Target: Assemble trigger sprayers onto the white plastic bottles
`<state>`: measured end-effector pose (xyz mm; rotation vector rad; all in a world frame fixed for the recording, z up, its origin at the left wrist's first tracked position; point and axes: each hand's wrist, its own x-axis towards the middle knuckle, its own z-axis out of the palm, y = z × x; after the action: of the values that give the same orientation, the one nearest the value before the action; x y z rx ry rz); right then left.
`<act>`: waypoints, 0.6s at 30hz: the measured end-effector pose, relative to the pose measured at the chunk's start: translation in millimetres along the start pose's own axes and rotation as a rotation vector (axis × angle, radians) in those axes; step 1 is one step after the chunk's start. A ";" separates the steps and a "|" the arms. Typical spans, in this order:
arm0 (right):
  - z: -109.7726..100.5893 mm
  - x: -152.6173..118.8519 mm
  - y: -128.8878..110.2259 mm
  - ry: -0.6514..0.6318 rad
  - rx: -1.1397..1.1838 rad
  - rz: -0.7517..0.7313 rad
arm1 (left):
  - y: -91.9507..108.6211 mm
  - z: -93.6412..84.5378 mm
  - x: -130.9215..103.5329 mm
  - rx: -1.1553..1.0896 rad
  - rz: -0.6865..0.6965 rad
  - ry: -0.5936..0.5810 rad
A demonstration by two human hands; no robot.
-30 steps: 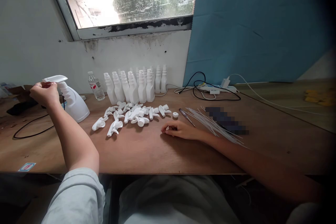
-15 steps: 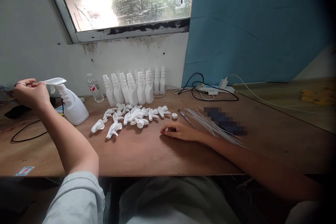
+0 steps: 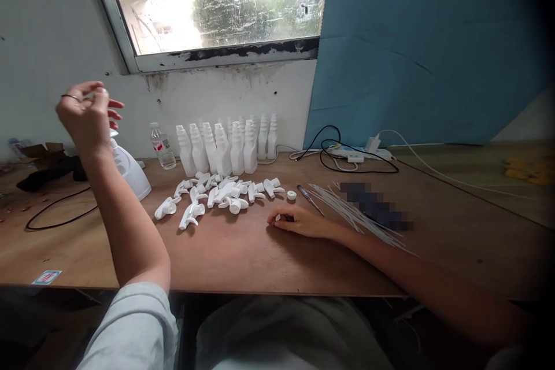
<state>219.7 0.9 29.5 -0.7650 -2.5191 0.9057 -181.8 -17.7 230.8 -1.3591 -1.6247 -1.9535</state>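
Left hand [image 3: 89, 115] half-curled, raised in front of white plastic spray bottle [image 3: 134, 172]; can't tell whether it pinches anything. Right hand [image 3: 301, 221] loosely curled on brown wooden table [image 3: 234, 260], contents unclear. Probably between grips; re-gripping the bottle calls for lowering the left.

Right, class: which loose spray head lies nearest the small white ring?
The rightmost spray head, just left of the white ring; all other loose ones lie farther left.

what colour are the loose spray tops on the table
White; the spray tops show in the head view.
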 end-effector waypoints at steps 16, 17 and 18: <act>-57.6 -14.0 9.9 0.250 -0.500 0.284 | 44.0 38.8 -41.0 -0.067 0.283 -0.449; -65.7 -17.0 16.9 0.252 -0.591 0.341 | 44.5 44.6 -43.6 -0.011 0.297 -0.537; -73.4 -20.2 24.6 0.240 -0.649 0.384 | 44.9 51.4 -46.7 0.052 0.304 -0.642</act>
<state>280.7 39.6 63.9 -1.4864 -2.4838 0.0453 -100.9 -4.4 219.7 -2.2108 -1.5529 -1.3620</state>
